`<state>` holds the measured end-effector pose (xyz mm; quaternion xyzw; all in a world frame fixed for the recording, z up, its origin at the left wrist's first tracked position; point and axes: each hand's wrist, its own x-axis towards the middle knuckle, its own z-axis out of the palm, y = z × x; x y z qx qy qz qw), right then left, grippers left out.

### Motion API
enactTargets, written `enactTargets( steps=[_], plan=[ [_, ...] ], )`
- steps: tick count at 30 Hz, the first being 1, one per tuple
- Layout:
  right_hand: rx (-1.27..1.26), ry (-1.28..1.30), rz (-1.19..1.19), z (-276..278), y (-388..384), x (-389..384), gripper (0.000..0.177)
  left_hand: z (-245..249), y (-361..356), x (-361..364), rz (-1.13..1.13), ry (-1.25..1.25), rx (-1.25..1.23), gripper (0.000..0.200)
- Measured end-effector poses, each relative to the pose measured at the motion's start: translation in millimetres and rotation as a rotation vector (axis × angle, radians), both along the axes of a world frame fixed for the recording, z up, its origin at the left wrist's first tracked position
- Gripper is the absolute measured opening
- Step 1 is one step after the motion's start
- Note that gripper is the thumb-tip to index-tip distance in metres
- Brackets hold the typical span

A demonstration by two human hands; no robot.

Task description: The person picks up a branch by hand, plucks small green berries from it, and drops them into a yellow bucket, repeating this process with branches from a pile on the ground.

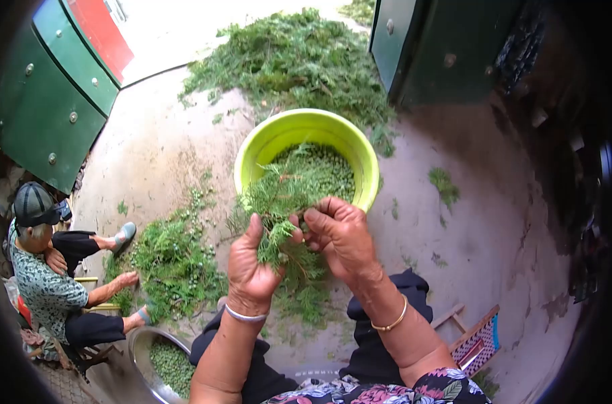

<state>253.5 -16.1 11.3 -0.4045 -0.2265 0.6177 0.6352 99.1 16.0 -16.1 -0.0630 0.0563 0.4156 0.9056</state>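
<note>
A feathery green conifer sprig (279, 195) is held over the near rim of a yellow-green bucket (255, 145). My left hand (252, 262), with a silver bangle at the wrist, grips the sprig's lower part between thumb and fingers. On the other side, my right hand (340, 236), wearing a gold bangle, has its thumb and fingers pinched together at the sprig's edge. What exactly sits in that pinch is too small to make out. Many small round green berries (326, 165) lie inside the bucket.
A large heap of cut branches (286, 64) lies beyond the bucket, between green metal doors (50, 101). At left a seated person (50, 283) reaches toward a smaller branch pile (175, 262). A metal basin (141, 343) holds berries. A low woven-seat chair (478, 343) stands at right.
</note>
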Motion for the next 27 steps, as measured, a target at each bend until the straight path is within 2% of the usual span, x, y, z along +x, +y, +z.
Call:
enactTargets(
  steps=[1,2,5,6,7,10,14,16,17,19,21,22,23,25,26,27],
  plan=[
    [-0.019,0.107,0.015,-3.6,0.4,0.5,0.010,1.4,0.3,0.7,0.010,0.021,-0.045,0.043],
    [-0.039,0.214,0.032,-6.1,1.8,0.6,0.012,-5.2,2.3,-0.6,-0.012,0.034,0.032,0.044],
    [-0.068,0.214,-0.023,-11.8,3.9,-2.7,0.014,-13.6,6.2,2.4,0.038,0.009,0.071,0.046],
    [-0.067,0.180,-0.043,-14.4,5.7,-4.3,0.015,-6.6,3.6,5.8,0.076,0.133,0.115,0.045],
    [-0.062,0.179,-0.044,-13.5,7.0,-6.1,0.015,-2.6,3.0,7.3,0.075,0.132,0.120,0.045],
    [-0.036,-0.038,-0.098,-7.0,7.5,-8.2,0.015,12.1,-0.6,14.3,0.230,0.564,0.192,0.039],
    [-0.016,-0.086,-0.203,-5.1,7.9,-11.4,0.009,11.4,-3.5,14.0,0.224,0.556,0.170,0.037],
    [0.106,-0.576,-0.293,-13.3,10.6,-7.5,0.006,15.3,-6.9,16.6,0.286,0.609,0.146,0.034],
    [0.160,-0.665,-0.374,-14.8,13.1,-6.8,0.005,14.8,-9.8,16.0,0.275,0.622,0.125,0.034],
    [0.036,-0.502,-0.261,-7.7,13.7,0.4,0.007,13.5,-15.4,14.2,0.400,0.827,0.319,0.032],
    [-0.079,-0.083,-0.180,-10.3,15.8,18.9,0.007,24.9,-10.1,2.8,0.319,0.497,0.250,0.031],
    [-0.047,-0.027,-0.234,-9.2,18.0,28.3,0.007,27.2,2.3,-11.4,0.319,0.390,0.293,0.033],
    [-0.017,0.029,-0.292,-7.8,18.7,36.2,0.008,20.8,18.2,-30.8,0.291,0.205,0.136,0.038],
    [0.007,-0.159,-0.275,-6.3,20.2,42.5,0.016,19.0,23.5,-46.3,0.292,0.256,0.157,0.038],
    [-0.012,-0.149,-0.260,-5.0,23.1,39.4,0.016,9.7,25.7,-55.2,0.173,0.279,0.179,0.038],
    [0.009,-0.132,-0.292,-3.0,26.6,36.3,0.022,16.3,19.2,-44.3,0.176,0.270,0.102,0.039]
  ],
)
